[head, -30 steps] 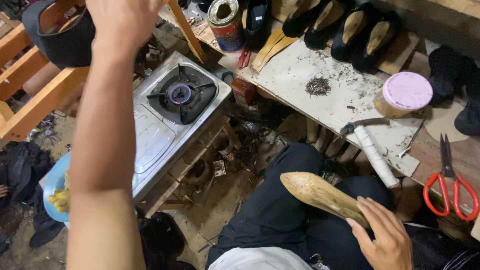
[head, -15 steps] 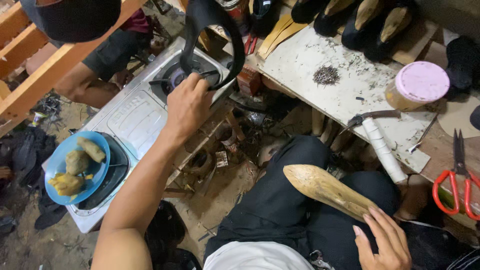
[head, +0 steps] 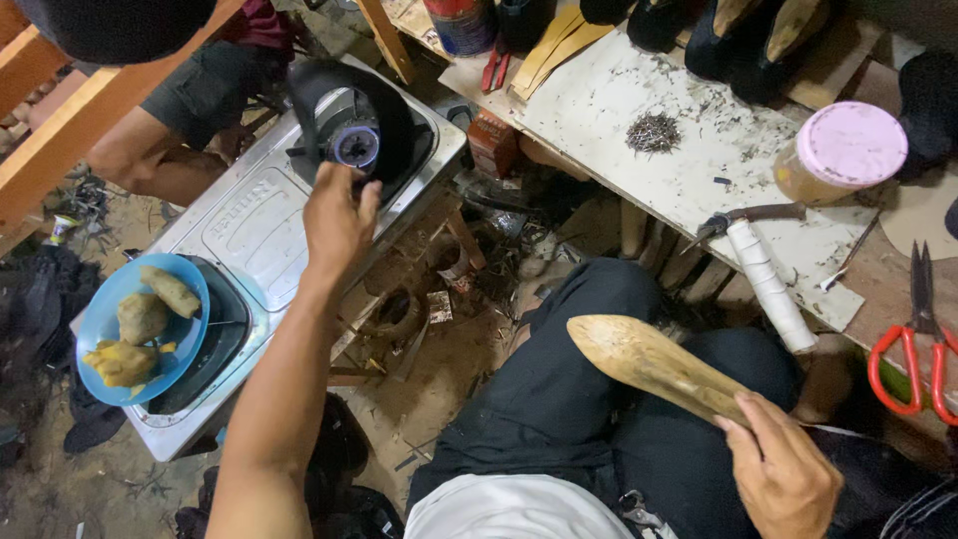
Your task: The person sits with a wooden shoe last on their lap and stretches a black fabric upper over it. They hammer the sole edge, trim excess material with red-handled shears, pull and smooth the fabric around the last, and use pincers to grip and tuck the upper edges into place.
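Left hand [head: 337,215] closed on the edge of a black shoe upper [head: 349,125], held out over the lit burner [head: 355,146] of a steel gas stove [head: 254,230], presumably to warm and soften it. Right hand [head: 783,474] wrapped round the heel end of a wooden shoe last [head: 659,364], resting across the lap, toe pointing left, kept close and ready. Further out: a blue plate [head: 95,324] of fried food on the stove's other burner, a white-handled hammer [head: 763,274], a pile of tacks [head: 654,132], a pink-lidded jar [head: 848,150] and red scissors [head: 913,349] on the workbench [head: 619,100], all within arm's reach.
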Demonstrator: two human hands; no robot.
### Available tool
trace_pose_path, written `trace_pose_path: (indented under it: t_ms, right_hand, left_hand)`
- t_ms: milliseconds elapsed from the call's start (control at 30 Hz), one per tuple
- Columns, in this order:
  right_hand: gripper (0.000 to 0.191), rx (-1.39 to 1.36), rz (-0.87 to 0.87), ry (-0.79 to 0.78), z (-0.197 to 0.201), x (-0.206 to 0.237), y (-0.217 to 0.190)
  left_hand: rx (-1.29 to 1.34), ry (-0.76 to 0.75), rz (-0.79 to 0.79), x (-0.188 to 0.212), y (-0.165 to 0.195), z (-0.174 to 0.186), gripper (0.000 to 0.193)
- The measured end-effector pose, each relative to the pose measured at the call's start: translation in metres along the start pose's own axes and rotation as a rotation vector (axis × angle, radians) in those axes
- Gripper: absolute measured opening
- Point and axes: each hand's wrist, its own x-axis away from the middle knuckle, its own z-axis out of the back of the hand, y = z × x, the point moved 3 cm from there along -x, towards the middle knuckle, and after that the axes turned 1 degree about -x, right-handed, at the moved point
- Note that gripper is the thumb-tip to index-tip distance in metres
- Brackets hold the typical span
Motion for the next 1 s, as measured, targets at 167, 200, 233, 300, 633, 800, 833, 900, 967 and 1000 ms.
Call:
trace_pose_path:
  t_ms: [167, 200, 233, 300, 633, 800, 833, 900, 967, 1000]
  right_hand:
    - [0.03, 0.018, 0.045, 0.026, 0.003, -0.002, 0.022]
    - [0.03, 0.034, 0.051, 0.018, 0.002, -0.004, 0.024]
    - [0.031, 0.065, 0.059, -0.011, 0.001, -0.007, 0.025]
    - [0.035, 0.127, 0.07, -0.061, 0.001, -0.016, 0.021]
    - [0.04, -0.033, 0.435, 0.057, 0.015, -0.016, -0.103]
    - [0.05, -0.074, 0.413, -0.038, 0.007, 0.002, -0.108]
    - [0.046, -0.11, 0.394, -0.048, 0.011, 0.006, -0.103]
    - [0.04, -0.186, 0.366, -0.07, 0.023, 0.014, -0.088]
    - [0.035, -0.27, 0.334, -0.043, 0.04, 0.024, -0.075]
    - [0.033, -0.315, 0.321, -0.029, 0.049, 0.028, -0.069]
  left_hand:
    - [-0.022, 0.041, -0.072, 0.029, 0.005, 0.001, 0.023]
    - [-0.022, 0.034, -0.057, 0.032, 0.007, 0.001, 0.023]
    - [-0.021, 0.026, -0.043, 0.035, 0.009, 0.002, 0.023]
    - [-0.012, 0.021, -0.044, 0.038, 0.019, 0.005, 0.022]
    - [0.319, -0.231, -0.44, 0.121, 0.182, 0.021, 0.019]
    - [0.57, -0.545, -0.519, 0.192, 0.248, 0.012, 0.03]
    - [0.626, -0.515, -0.508, 0.199, 0.247, 0.013, 0.031]
    - [0.583, -0.318, -0.461, 0.203, 0.233, 0.007, 0.037]
    - [0.546, -0.172, -0.235, 0.199, 0.205, -0.009, 0.053]
    - [0.6, -0.191, -0.042, 0.199, 0.19, -0.021, 0.062]
